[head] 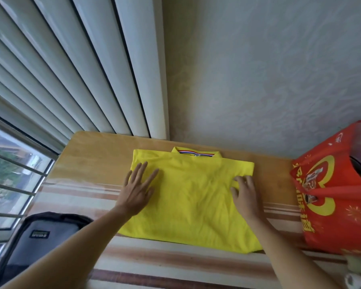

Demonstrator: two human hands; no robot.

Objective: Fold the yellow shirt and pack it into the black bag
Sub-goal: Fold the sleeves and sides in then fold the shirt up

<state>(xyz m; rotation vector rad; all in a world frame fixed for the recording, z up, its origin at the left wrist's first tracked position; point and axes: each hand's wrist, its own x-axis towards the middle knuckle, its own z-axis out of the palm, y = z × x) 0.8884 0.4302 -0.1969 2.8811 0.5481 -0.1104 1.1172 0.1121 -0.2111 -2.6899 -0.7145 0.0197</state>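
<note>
My left hand (137, 189) lies flat on the yellow shirt (188, 203), fingers spread and straight, pressing the cloth near its left edge and gripping nothing. My right hand (243, 193) rests on the right side of the shirt with its fingers curled down onto a folded-in flap; I cannot tell whether they pinch the fabric or only press it. The two hands are well apart, one at each side of the shirt.

The shirt lies face down on the table (88, 161), its sides folded inward so it forms a rough rectangle. Its collar (196, 153), with a red, white and blue stripe inside, points to the far edge of the table, close to the wall (258, 69). The near hem reaches a striped cloth (175, 265) that covers the near part of the table.

The black bag (40, 234) sits at the near left, beside the table and below my left forearm, apart from the shirt. A red shopping bag (331, 195) with gold print stands on the right end of the table. At the far left are pale vertical blinds (61, 59) and a barred window (13, 174).
</note>
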